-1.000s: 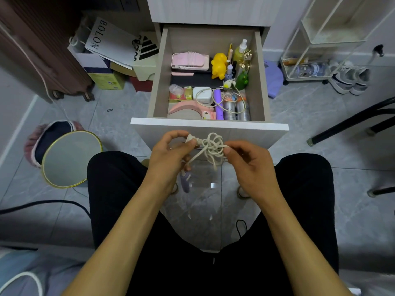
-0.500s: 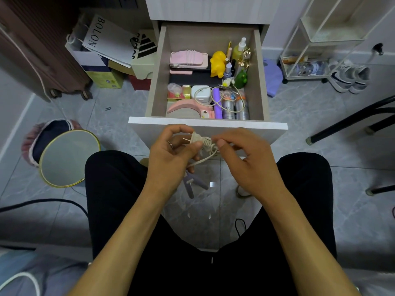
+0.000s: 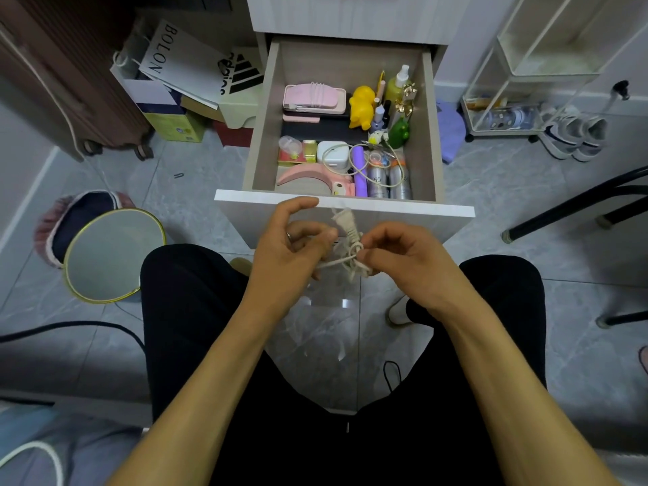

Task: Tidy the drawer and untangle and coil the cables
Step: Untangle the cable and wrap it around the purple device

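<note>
Sitting in front of the open drawer (image 3: 429, 114), the person held a tangled white cable (image 3: 350, 252) in the air between both hands, just in front of the drawer's front panel and above the gap between their knees, probably so the loops could hang free and be read while they were worked loose. The cable's plug end (image 3: 343, 219) stuck up out of the knot, pointing toward the drawer, which would leave it easy to feed back through a loop. The left hand (image 3: 292, 247) had its grip partly curled, thumb raised and apart from the index finger, with the lower fingers pressed onto the strands at the left side of the tangle; exactly which strand it pinched was blurred. The right hand (image 3: 403, 256) had its grip drawn nearly closed, fingertips pinching the bunched loops at the right side of the knot, with 1 loose strand running leftward under the other hand. Judging from the knot still bunched tight, the untangling looked to be in its early part and coiling had not begun. Inside the drawer a 2nd white cable (image 3: 382, 166) lay loosely looped over a white charger block (image 3: 333, 154) and the silver cans (image 3: 387, 180) at the front right, likely waiting its turn, while a pink case (image 3: 314, 98) and a yellow duck toy (image 3: 361, 107) sat further back.
</note>
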